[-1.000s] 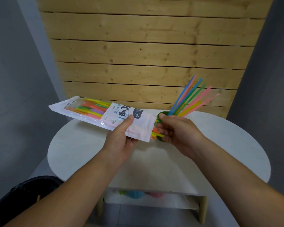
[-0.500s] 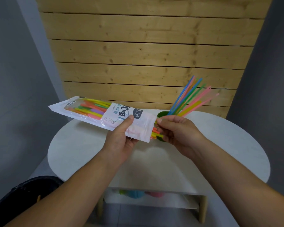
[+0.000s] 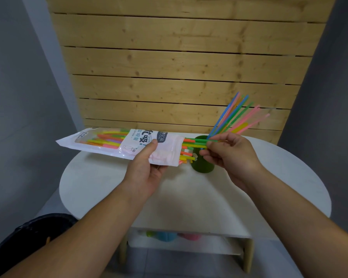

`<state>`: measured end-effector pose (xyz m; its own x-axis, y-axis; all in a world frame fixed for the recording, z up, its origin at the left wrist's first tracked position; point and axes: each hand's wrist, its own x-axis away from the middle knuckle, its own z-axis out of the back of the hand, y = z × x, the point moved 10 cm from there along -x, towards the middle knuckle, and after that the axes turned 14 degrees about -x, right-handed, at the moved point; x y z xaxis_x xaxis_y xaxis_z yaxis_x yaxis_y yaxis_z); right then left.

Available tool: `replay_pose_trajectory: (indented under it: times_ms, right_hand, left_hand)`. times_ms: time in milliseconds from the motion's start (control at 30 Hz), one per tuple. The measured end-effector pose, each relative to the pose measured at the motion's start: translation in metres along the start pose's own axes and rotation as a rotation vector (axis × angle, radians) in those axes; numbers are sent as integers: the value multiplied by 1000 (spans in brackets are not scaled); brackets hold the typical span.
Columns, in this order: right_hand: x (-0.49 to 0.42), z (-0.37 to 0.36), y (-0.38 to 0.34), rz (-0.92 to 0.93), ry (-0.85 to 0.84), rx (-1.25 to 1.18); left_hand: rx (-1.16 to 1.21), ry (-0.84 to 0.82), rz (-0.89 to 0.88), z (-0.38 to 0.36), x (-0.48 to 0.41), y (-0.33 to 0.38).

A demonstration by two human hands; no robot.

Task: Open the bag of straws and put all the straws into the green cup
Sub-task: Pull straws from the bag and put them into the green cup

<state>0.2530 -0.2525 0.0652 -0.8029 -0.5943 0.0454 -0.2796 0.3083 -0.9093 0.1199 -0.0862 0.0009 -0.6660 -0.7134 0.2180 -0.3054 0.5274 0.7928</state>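
Note:
My left hand (image 3: 147,167) grips the white bag of straws (image 3: 113,145) near its open right end, holding it level above the table. Several coloured straws (image 3: 193,143) stick out of that opening. My right hand (image 3: 227,153) pinches a few green and yellow ones at their tips, partly drawn out of the bag. Behind them stands the green cup (image 3: 201,163) on the table, with several straws (image 3: 237,117) leaning out of it up and to the right.
The round white table (image 3: 189,197) sits in front of a wooden slat wall (image 3: 179,67). A shelf under the table holds small coloured items (image 3: 167,236). A dark bin (image 3: 28,235) is at lower left.
My right hand has moved right, drawing a few straws further out of the bag. The bag has tilted closer to level. The green cup is more exposed.

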Motion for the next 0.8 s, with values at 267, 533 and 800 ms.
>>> replay_pose_trajectory:
  times_ms: [267,533,800]
  right_hand:
    - [-1,5,-8,89,26,70]
    - [1,-3,11,-23,23,-81]
    - [0,-9,0,87,-48,125]
  left_hand:
    - [53,32,-3,4,2,4]
    - [48,-5,-6,-1,1,0]
    - [45,-9,-16,-1,-1,1]
